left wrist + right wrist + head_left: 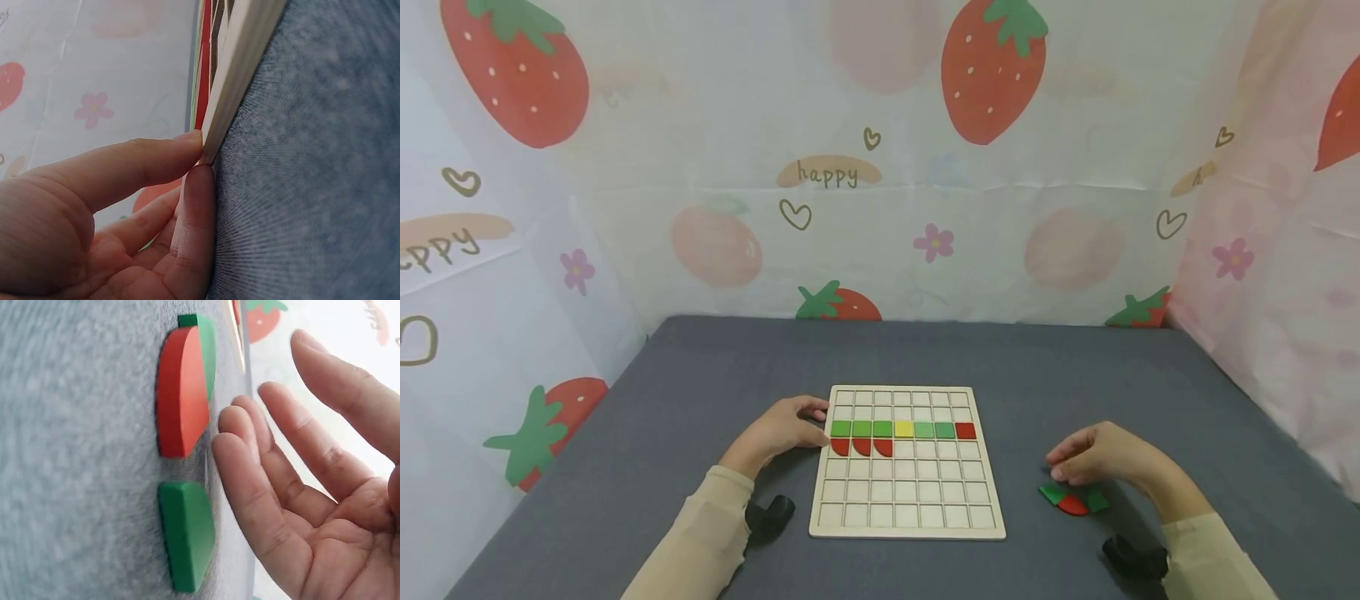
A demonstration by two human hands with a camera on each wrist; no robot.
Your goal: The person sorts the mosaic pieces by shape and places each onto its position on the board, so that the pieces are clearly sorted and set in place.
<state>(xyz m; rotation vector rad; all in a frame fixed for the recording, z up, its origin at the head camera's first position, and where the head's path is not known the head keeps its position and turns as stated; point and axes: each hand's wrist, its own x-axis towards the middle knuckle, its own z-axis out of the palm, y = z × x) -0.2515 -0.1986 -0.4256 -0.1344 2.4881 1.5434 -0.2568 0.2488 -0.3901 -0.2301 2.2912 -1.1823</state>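
A wooden grid board (917, 492) lies flat in the middle of the dark table. One row holds green squares (861, 428), a yellow square (903, 429) and a red square (965, 431). Just below that row sit three red quarter-round pieces (862, 447). My left hand (782, 433) holds the board's left edge with thumb and fingertip, seen close up in the left wrist view. Over the table to the right, my right hand (1108, 462) has nothing between its loosely bent fingers. Beneath it lie a red curved-edge piece (178, 394) and green pieces (187, 537).
Grey cloth covers the table (760, 350), which ends at a printed strawberry curtain (985, 275) behind and on both sides. A black curved object (767, 517) is by the left wrist, and another black one (1135, 557) by the right wrist.
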